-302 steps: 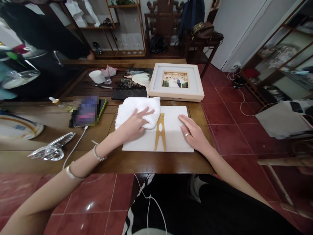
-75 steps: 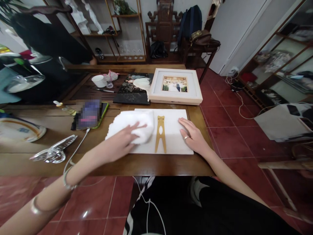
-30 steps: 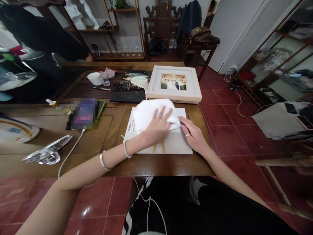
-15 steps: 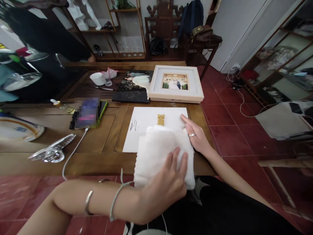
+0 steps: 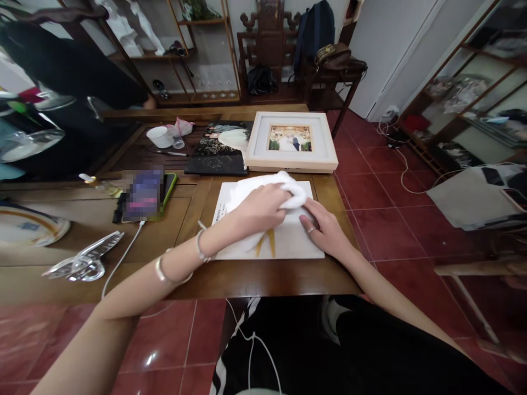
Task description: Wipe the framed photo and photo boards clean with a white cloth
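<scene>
- Cloth [image 5: 293, 193]: white, bunched on the board [image 5: 300, 241], covering its middle and its ten o'clock side.
- Left hand [image 5: 264, 208]: on the cloth, arm coming in from eight o'clock; fingers bent into a fold, tips hidden, so I cannot tell whether they pinch it or merely press.
- Right hand [image 5: 323, 224]: flat at the board's three o'clock edge, fingers side by side, thumb a little apart, pinching nothing; fingertips just beside the cloth.
- Gold piece [image 5: 271, 241]: on the board; two legs show, pointing to six o'clock, the rest hidden by cloth and left hand.
- Board: white, print at its nine o'clock edge, lying on the table [image 5: 247, 280].
- Around the board: frame [image 5: 324, 149] between twelve and one; photo [image 5: 218, 163] at eleven, beside the frame; cup [image 5: 158, 138] at ten; phone [image 5: 169, 192] between nine and ten; silver clip [image 5: 87, 263] between eight and nine.
</scene>
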A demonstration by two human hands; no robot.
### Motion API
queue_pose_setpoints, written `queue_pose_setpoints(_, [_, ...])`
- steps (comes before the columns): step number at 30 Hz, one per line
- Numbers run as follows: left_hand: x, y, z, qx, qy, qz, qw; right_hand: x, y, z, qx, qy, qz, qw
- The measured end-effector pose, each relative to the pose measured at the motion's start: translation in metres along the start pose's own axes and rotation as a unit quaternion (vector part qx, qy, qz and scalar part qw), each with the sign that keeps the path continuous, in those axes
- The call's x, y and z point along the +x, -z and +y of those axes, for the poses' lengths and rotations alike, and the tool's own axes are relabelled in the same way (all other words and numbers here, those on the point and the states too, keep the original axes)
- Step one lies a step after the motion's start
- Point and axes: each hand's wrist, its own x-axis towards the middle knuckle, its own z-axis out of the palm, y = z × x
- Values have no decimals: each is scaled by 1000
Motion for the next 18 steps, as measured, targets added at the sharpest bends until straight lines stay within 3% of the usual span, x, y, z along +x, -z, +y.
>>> queue_pose_setpoints(4, [32, -14, -3, 11, -73, -4, 997, 1, 0, 0, -1, 6, 3, 1000])
queue_pose_setpoints(7, [36, -24, 2, 32, -61, -22, 997, 1, 0, -1, -2, 16, 0, 1000])
queue_pose_setpoints(15, [-3, -13, 1, 116, 29, -61, 991, 0, -3, 3, 3, 1, 1, 1000])
queue_pose_setpoints(18, [-31, -19, 20, 147, 16, -55, 987, -1, -4, 3, 2, 0, -1, 1000])
